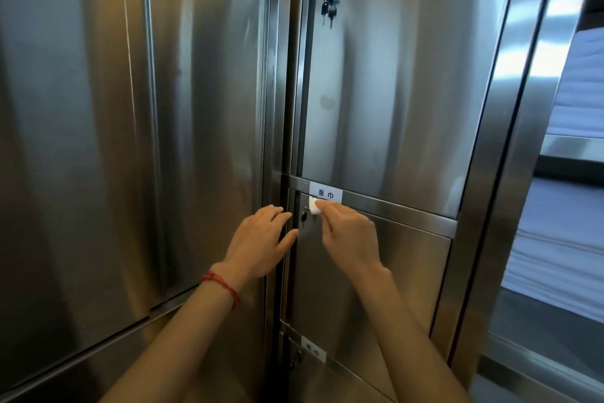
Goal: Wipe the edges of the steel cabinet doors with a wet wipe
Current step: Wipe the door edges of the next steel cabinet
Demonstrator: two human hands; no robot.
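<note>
Wet wipe (314, 206) pinched in right hand (348, 236) fingers (327, 205).

There is 1 view only, from a camera on the person's head, so it shares the scene with no other view. It faces forward and slightly down, straight at the steel cabinet doors (385, 76), close enough that they fill nearly the whole width. The wide lens bends their vertical edges. Both forearms enter from the bottom edge, with the hands near the centre: left hand (258, 242), right hand (349, 236).
</note>
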